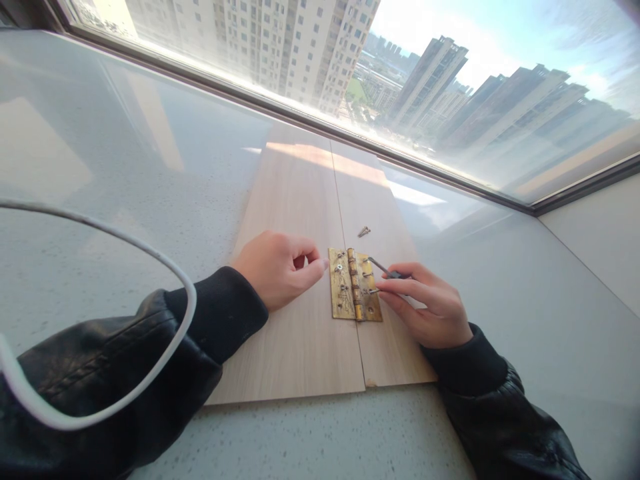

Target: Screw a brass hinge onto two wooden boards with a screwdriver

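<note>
A brass butt hinge (355, 287) lies unfolded across the seam between two pale wooden boards (295, 353). Screws stand in several of its holes, some tilted; the lower right hole shows no screw. My right hand (433, 303) pinches a dark, bent L-shaped hex key (383, 268), its short end at the upper part of the right leaf. The thumb and fingertip also sit close to a screw (373, 291) in that leaf; whether they touch it I cannot tell. My left hand (283, 270) is curled closed, fingertips beside the hinge's left edge, nothing visible in them.
A few loose screws (365, 231) lie on the right board above the hinge. A white cable (165, 267) loops in front of my left sleeve. The boards rest on a speckled white countertop (320, 433), with a window frame (295, 120) along its far side.
</note>
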`<state>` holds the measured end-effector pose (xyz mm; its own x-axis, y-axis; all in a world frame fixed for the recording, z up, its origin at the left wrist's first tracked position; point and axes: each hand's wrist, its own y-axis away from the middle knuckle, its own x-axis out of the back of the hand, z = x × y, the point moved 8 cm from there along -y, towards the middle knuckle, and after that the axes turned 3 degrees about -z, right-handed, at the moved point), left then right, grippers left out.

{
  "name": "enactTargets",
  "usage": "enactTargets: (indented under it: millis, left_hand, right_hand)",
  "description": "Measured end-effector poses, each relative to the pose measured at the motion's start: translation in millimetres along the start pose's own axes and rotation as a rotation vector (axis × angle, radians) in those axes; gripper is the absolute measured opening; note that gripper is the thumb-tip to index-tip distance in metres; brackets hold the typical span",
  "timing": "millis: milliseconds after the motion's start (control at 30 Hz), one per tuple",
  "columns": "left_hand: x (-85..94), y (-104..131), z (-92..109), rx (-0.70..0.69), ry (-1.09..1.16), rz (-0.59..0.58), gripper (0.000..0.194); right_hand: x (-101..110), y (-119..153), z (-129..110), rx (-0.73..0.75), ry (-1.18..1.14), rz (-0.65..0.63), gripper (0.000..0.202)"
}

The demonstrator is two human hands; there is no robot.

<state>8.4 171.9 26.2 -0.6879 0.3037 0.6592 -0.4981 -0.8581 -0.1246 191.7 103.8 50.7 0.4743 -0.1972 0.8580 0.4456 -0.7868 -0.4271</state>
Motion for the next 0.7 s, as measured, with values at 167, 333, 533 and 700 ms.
enactTargets:
  millis: [167, 333, 533, 700]
  left_hand:
    - [-0.8, -1.0, 0.4, 0.001, -0.005, -0.005, 0.025]
    - [0.0, -0.7, 1.8, 0.007, -0.014, -0.017, 0.025]
    - [0.6, -0.6, 4.2, 0.024, -0.020, -0.041, 0.025]
    - [0.2, -0.2, 3.1, 0.050, -0.028, -0.059, 0.025]
  right_hand:
    - [-3.0, -2.1, 2.1, -0.015, -0.004, -0.004, 0.010]
    - [-2.4, -1.9, -0.1, -0.018, 0.001, -0.029, 0.022]
    - [-4.5, -3.1, -1.0, -0.026, 0.032, -0.028, 0.008]
    - [-4.1, -3.2, -0.7, -0.032, -0.005, -0.046, 0.018]
